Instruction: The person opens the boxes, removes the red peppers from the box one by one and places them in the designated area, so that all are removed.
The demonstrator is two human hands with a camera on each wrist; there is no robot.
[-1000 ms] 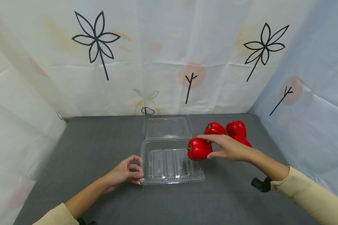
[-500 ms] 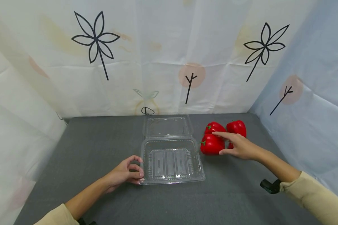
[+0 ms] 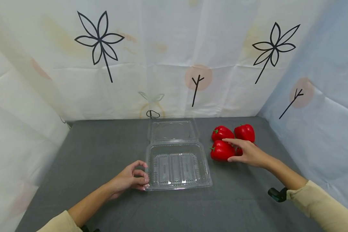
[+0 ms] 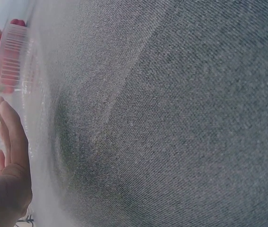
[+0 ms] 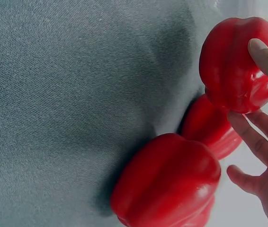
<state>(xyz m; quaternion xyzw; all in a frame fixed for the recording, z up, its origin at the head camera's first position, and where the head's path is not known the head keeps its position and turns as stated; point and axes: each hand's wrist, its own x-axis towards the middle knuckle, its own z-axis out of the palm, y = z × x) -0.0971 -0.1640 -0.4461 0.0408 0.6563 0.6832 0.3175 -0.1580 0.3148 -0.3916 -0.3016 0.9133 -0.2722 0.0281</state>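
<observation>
My right hand (image 3: pixel 249 154) holds a red bell pepper (image 3: pixel 220 150) by its side, thumb on one face and fingertips on the other. The green stem points left, and in the right wrist view the pepper (image 5: pixel 236 56) sits above its shadow. More red bell peppers lie close by: one (image 3: pixel 221 132) just behind, another (image 3: pixel 245 132) at the back right, and one partly hidden by the hand. A clear plastic container (image 3: pixel 207 180) stands with its lid (image 3: pixel 172 130) folded back. At its left wall, my left hand (image 3: pixel 130 176) grips the edge with curled fingers.
A grey cloth (image 3: pixel 104 145) covers the table. White printed fabric (image 3: pixel 168 48) rises behind it and along the left, with bluish fabric (image 3: pixel 322 129) on the right.
The right hand has carried the pepper rightward from over the container's right side to beside the other peppers. The left hand and the container stay where they were.
</observation>
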